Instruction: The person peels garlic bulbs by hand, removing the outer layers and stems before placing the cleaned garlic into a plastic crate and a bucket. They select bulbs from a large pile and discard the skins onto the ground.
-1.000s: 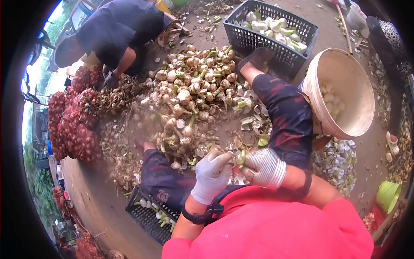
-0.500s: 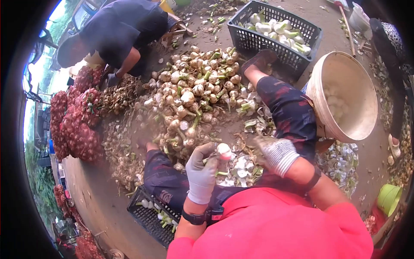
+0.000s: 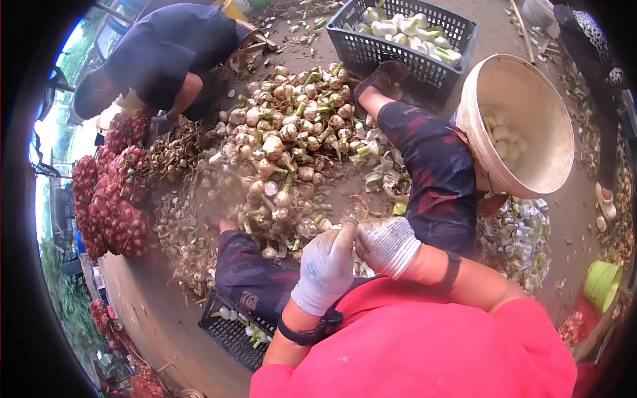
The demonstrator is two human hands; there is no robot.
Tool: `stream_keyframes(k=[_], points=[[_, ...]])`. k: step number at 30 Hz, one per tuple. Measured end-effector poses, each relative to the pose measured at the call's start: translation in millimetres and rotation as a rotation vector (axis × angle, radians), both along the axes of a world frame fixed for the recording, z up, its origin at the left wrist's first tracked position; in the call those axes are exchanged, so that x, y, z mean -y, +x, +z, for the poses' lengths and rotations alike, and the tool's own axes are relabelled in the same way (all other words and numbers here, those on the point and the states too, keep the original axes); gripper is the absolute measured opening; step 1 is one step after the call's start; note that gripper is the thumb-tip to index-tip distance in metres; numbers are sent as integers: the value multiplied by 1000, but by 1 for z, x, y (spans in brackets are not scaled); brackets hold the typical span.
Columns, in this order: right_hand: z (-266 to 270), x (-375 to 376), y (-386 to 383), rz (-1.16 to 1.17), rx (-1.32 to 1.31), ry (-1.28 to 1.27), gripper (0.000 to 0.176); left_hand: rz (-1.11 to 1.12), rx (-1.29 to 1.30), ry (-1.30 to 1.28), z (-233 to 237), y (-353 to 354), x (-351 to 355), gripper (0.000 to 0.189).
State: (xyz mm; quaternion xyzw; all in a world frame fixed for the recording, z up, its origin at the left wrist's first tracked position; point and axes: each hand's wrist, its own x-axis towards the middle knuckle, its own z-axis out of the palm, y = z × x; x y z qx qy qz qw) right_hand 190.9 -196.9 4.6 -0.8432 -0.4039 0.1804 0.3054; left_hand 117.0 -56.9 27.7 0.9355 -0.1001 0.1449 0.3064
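Note:
My left hand [image 3: 326,265], in a pale glove, has its fingers pressed together in front of my chest. Touching it on the right is my right hand [image 3: 388,244], in a ribbed white glove with curled fingers. A small metallic-looking piece shows between the fingertips, but what either hand holds is mostly hidden. Just beyond the hands lies a large heap of garlic bulbs [image 3: 272,147] with roots and cut stems. Pale peelings and a green scrap lie near my knee.
A black crate of cleaned bulbs [image 3: 418,33] stands at the top, beside a white bucket [image 3: 470,126] with bulbs inside. A smaller crate [image 3: 222,331] is at lower left. A co-worker [image 3: 166,53] bends by red net sacks [image 3: 116,205]. A green bucket [image 3: 602,285] lies at right.
My right hand has moved left to meet my left hand. The white bulb seen at my left fingertips is no longer visible. The view has shifted slightly.

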Motion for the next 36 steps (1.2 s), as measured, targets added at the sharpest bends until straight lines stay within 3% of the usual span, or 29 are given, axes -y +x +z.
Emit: stream_keyframes(k=[3,5,6,8,9,11,13,15,16,17,18,19,20,21,22,23,24,25,27,29,31,32,33,35,36], points=[[-3,0,2,49,19,-60,12,3,-148,4,3,-1,-4,54],[-10,4,7,22,114,70,12,-1,-128,-34,-2,-8,-13,54],[-13,4,12,-12,113,-71,19,17,-191,-183,-1,-12,-17,54],[-24,11,27,-115,126,-73,21,49,-181,-470,-3,-18,-16,50],[-27,15,32,-148,145,-89,21,53,-183,-471,-2,-21,-16,50],[-28,23,34,-106,118,-170,21,164,-237,-635,2,-25,-18,54],[-19,29,33,-4,-64,-448,21,208,-278,-733,-6,-33,-22,57],[-13,48,39,287,-443,-247,27,359,-319,-1321,-5,-26,-25,59],[-6,50,37,240,-581,-110,26,324,-277,-1491,-3,-16,-19,58],[-9,43,27,109,-331,-52,25,244,-285,-1512,4,-1,-10,57],[-40,33,26,187,-286,-243,25,163,-296,-1528,11,16,1,56],[-66,26,27,263,-239,-434,26,-26,-308,-1458,16,32,15,56],[-23,51,38,116,-328,304,24,-213,-437,-1316,40,52,27,57],[-28,55,7,-360,-671,757,22,-360,-390,-1374,47,71,50,63],[-45,49,12,-364,-674,754,22,-389,-256,-1280,53,91,54,64],[-64,38,17,-160,-494,530,23,-411,-129,-1183,55,111,54,65],[-81,30,24,35,-308,308,24,-248,-63,-945,41,128,44,63],[-83,25,34,327,-214,-304,36,-96,6,-702,13,146,30,61],[-45,28,58,66,-259,-153,41,279,11,-376,-75,176,1,51],[-54,28,65,33,-358,-215,41,285,-259,-81,-163,199,-33,50],[-53,23,79,80,-397,-215,43,241,-509,41,-222,219,-40,48],[-58,22,80,69,-426,-225,44,188,-541,217,-239,231,-40,46],[-57,19,84,47,-406,-257,44,85,-742,306,-254,242,-39,43],[-69,14,89,61,-441,-285,45,-40,-872,444,-275,261,-34,34],[-70,13,89,79,-477,-289,46,-99,-1054,475,-282,273,-33,31]])
